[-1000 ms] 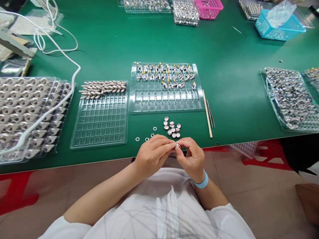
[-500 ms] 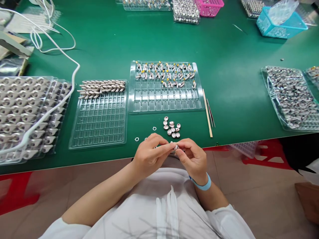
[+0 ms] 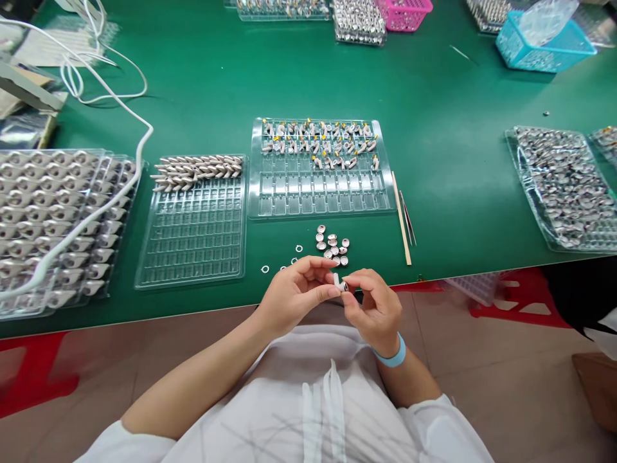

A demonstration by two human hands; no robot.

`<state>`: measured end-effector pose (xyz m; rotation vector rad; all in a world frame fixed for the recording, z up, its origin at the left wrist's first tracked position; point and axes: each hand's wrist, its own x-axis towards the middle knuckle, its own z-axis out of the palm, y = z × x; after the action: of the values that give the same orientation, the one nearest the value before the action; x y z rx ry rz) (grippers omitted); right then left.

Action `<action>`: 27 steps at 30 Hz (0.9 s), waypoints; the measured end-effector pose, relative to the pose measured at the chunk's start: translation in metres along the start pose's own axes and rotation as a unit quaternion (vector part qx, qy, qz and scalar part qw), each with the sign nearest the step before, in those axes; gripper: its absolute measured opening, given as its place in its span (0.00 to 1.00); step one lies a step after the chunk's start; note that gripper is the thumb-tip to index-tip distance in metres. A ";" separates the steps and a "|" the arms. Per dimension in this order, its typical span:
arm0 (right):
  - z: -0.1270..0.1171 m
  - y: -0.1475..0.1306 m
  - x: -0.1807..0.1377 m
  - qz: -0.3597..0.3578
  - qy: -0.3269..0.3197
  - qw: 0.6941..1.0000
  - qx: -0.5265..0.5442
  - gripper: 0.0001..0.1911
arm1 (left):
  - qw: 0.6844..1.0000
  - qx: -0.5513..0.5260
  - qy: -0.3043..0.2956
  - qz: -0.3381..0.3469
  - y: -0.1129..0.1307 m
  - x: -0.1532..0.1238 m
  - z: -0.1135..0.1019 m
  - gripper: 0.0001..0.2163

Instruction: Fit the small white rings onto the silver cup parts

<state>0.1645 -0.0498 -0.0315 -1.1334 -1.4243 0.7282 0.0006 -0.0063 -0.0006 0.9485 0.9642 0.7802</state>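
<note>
We see a small pale part (image 3: 340,285) just off the near edge of the green table (image 3: 448,161), pinched between thumb and forefinger of the right hand (image 3: 375,307). The left hand (image 3: 294,296) is half open, its thumb tip against the part's other side and its fingers curved above.

Just beyond the hands we find a cluster of round metallic caps (image 3: 335,251), with thin rings (image 3: 265,269) scattered to their left. Behind the caps, a clear compartment tray (image 3: 321,214) carries small yellow-tipped pieces across its two far rows and part of a third. A wooden stick (image 3: 402,222) and tweezers (image 3: 407,218) lie beside it.

To the left, a second clear tray (image 3: 193,238) holds slender beige parts bunched at its far end. Well to the right, another tray (image 3: 600,241) is heaped with shiny metal pieces. Farther back, we see a pink basket (image 3: 407,22) and a blue basket (image 3: 544,59) containing a clear plastic bag (image 3: 547,19).
</note>
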 end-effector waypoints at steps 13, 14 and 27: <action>-0.006 0.000 0.003 -0.072 -0.057 0.995 -0.038 0.20 | 0.980 -0.124 -0.070 -0.138 0.006 0.004 -0.003 0.10; -0.007 -0.001 0.004 -0.072 -0.065 0.995 -0.034 0.21 | 0.981 -0.118 -0.070 -0.139 0.007 0.004 -0.003 0.11; -0.011 -0.003 0.004 0.022 -0.095 0.995 0.011 0.14 | 0.980 -0.109 -0.081 -0.144 0.007 0.006 0.002 0.12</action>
<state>0.1745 -0.0493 -0.0255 -1.1036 -1.5498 0.9004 0.0033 0.0007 0.0043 0.6540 0.8314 0.5415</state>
